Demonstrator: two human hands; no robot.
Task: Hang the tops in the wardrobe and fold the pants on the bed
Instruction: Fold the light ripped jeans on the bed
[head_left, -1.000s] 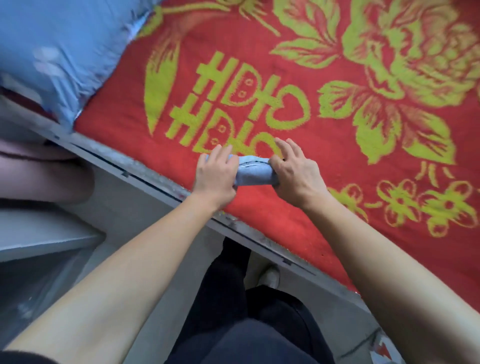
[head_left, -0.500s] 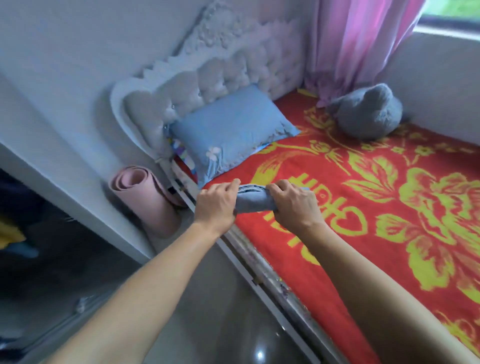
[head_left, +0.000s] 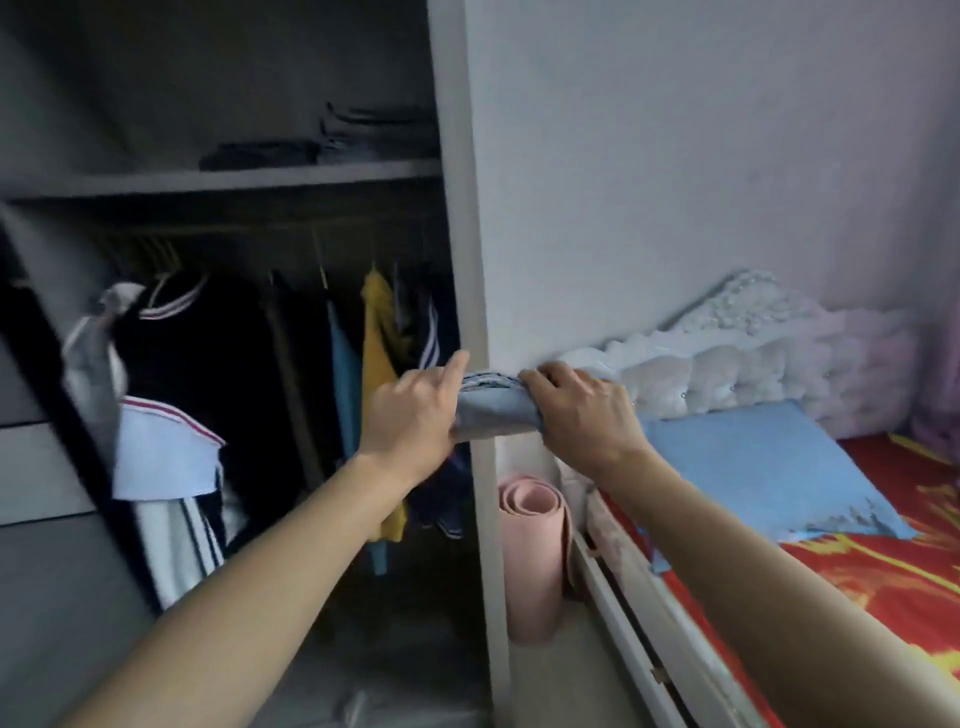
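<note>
Head view: the left hand (head_left: 410, 415) grips one end of a folded light-blue pair of pants (head_left: 493, 411), its forefinger stretched along the top, and the right hand (head_left: 582, 410) clamps the other end with curled fingers. The bundle is held in the air between them, in front of the wardrobe's pale side panel (head_left: 467, 208). Behind the left hand, a yellow top (head_left: 376, 338) and a blue top (head_left: 345, 374) hang inside the wardrobe. Above them, a shelf (head_left: 156, 182) carries folded dark clothes (head_left: 311, 148). Below the right hand, a rolled pink mat (head_left: 535, 551) stands just beside the bed (head_left: 883, 571), which carries a blue pillow (head_left: 753, 467).
</note>
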